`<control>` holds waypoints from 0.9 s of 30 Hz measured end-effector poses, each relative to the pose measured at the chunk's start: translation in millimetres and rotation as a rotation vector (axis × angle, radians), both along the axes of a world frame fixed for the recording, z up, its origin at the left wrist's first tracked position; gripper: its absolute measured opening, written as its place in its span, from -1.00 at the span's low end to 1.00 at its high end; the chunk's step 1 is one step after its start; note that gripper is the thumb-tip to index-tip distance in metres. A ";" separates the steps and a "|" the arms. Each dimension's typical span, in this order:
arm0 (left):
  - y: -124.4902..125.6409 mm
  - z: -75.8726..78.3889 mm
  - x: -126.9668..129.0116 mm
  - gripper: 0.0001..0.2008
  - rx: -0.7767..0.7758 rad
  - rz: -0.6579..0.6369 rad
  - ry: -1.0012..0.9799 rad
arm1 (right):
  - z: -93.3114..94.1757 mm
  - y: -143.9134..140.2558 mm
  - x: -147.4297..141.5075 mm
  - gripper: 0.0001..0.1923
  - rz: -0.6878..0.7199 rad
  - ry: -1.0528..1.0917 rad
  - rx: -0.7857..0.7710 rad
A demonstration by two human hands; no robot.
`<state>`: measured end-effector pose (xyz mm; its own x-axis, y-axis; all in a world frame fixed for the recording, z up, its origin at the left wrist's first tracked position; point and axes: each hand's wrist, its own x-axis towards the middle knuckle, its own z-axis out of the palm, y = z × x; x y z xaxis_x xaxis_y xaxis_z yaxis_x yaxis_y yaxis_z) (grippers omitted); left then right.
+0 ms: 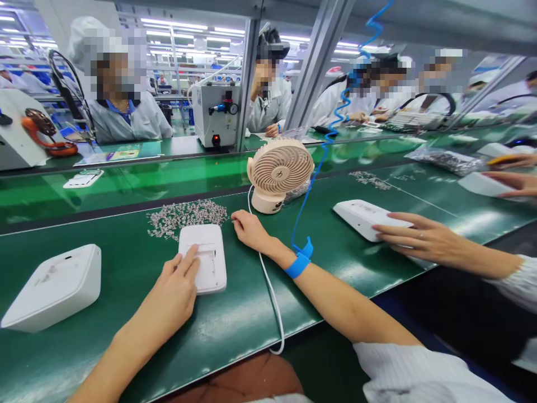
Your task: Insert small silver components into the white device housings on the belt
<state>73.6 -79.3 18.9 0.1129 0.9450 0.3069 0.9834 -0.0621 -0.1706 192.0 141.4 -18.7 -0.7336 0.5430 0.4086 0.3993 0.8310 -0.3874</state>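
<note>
A white flat plastic housing (pixel 205 254) lies on the green mat in front of me. My left hand (pixel 174 294) rests on its lower left part, fingers apart, pressing it down. My right hand (pixel 248 228), with a blue wrist strap (pixel 298 261) on a coiled blue cord, sits just right of the housing with fingertips at the edge of a heap of small silver parts (pixel 187 215). Whether the fingers pinch a part cannot be told.
Another white housing (pixel 54 285) lies at the left. A beige desk fan (pixel 279 170) with a white cable stands behind my right hand. A co-worker's hand (pixel 419 238) rests on a third white housing (pixel 364 217) at the right. Other people sit across the green conveyor (pixel 126 184).
</note>
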 end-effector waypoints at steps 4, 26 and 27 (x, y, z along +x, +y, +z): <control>-2.0 3.8 11.0 -0.67 0.108 -0.020 -0.069 | 2.2 1.2 2.2 -0.76 -0.029 -0.016 -0.012; 1.1 -9.3 53.1 -0.63 0.096 0.217 0.141 | 23.9 -76.7 -0.2 -0.85 0.378 0.271 -0.394; 0.9 -9.6 53.5 -0.63 0.096 0.218 0.142 | 22.7 -78.8 -1.6 -0.84 0.372 0.264 -0.378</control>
<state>127.2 -78.4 9.3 -0.0420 0.9190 0.3921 0.9375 0.1719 -0.3024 190.4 62.6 4.0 -0.8024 0.4123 0.4314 -0.0425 0.6816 -0.7305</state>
